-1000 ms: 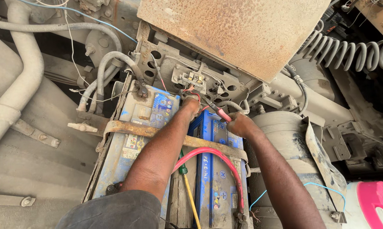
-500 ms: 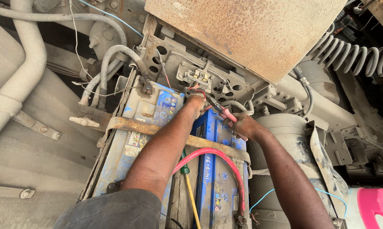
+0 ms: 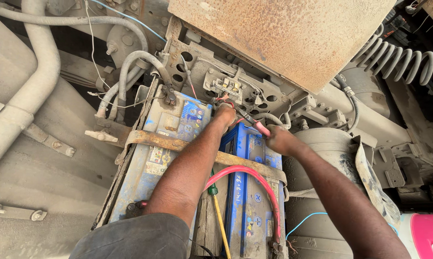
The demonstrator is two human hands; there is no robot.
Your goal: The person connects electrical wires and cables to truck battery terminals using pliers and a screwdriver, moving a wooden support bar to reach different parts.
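Pliers (image 3: 253, 122) with red handles are gripped in the closed fingers of the right hand (image 3: 279, 140) and applied at the rear terminal between two strapped blue batteries (image 3: 178, 144), where the left hand (image 3: 224, 116), fingers curled, steadies a cable end; fastening appears unfinished.

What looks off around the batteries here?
The hold-down strap across both blue batteries is rusted and sits askew. The metal panel above is heavily rusted. Everything carries thick dust. The right hand holds red-handled pliers near the left hand.
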